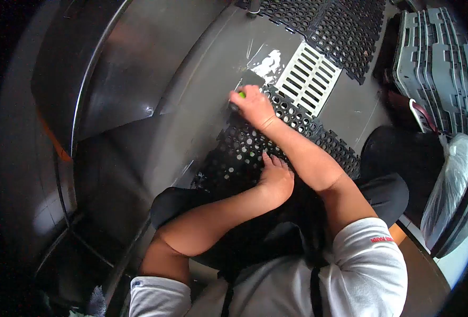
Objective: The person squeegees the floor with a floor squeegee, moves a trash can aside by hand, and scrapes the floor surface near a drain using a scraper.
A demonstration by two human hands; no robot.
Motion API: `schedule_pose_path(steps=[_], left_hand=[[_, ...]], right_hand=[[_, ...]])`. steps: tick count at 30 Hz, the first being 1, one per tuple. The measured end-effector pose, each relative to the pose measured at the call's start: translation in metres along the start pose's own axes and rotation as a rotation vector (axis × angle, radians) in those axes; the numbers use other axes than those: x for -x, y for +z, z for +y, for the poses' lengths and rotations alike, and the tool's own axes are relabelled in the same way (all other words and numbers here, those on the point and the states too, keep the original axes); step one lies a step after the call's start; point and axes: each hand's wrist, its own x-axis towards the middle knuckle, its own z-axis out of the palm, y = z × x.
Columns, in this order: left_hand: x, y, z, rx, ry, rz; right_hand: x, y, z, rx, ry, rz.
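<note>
My right hand (255, 107) is closed around a small object with a bright green part (241, 95), at the upper left edge of a black rubber mat (242, 150) with round holes. Most of that object is hidden under my fingers. Lower down, my left hand (276, 171) rests on the mat, its fingers stretched out and pointing up the view. Wet, shiny floor (268, 64) shows just above my right hand. A white slotted drain grate (309, 78) lies to the right of it.
More black mats (345, 34) lie beyond the grate. Grey crates (434, 66) are stacked at the right, above a clear plastic bag (452, 179). A metal panel (133, 63) stands at the left, and a metal leg (253, 8) meets the floor at the top.
</note>
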Motion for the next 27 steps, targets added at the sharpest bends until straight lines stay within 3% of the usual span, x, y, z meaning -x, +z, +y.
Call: schedule_pose_path(steps=[3, 7, 10, 11, 14, 16, 18, 20, 21, 22, 24, 25, 27], left_hand=[[0.002, -0.001, 0.000, -0.005, -0.030, -0.008], [-0.003, -0.002, 0.001, -0.013, -0.022, -0.014], [0.001, -0.005, -0.001, 0.003, -0.013, -0.032], [0.001, -0.007, -0.002, 0.012, 0.003, -0.028], [0.001, -0.006, -0.006, 0.032, 0.040, -0.031], [-0.002, -0.002, -0.015, 0.016, 0.000, -0.028], [-0.002, -0.038, -0.045, 0.172, -0.059, -0.100], [-0.009, -0.057, -0.084, 0.292, -0.295, 0.334], [-0.006, -0.078, -0.102, 0.445, -0.377, 0.542], [-0.009, -0.081, -0.117, 0.399, -0.414, 0.804], [-0.015, -0.095, -0.136, 0.574, -0.233, 1.266], [-0.019, -0.101, -0.134, 0.587, -0.155, 1.317], [-0.030, -0.105, -0.123, 0.636, -0.072, 1.396]], right_hand=[[-0.018, -0.016, 0.009, 0.027, 0.274, 0.185], [-0.009, -0.009, -0.004, 0.029, -0.012, -0.012], [-0.020, -0.015, 0.015, -0.012, 0.277, 0.086], [-0.021, -0.020, 0.012, -0.019, 0.246, 0.177], [-0.014, -0.016, 0.004, -0.048, -0.005, -0.044], [-0.029, -0.019, 0.028, 0.092, 0.084, 0.024], [-0.055, -0.054, 0.038, -0.006, 0.113, 0.153], [-0.074, -0.108, 0.022, -0.010, 0.022, 0.186], [-0.082, -0.136, 0.013, -0.041, 0.051, 0.212], [-0.087, -0.159, 0.003, -0.076, 0.082, 0.238], [-0.086, -0.194, -0.013, -0.130, 0.094, 0.234], [-0.080, -0.209, -0.026, -0.322, 0.189, 0.152], [-0.065, -0.221, -0.039, -0.352, 0.123, 0.129]])
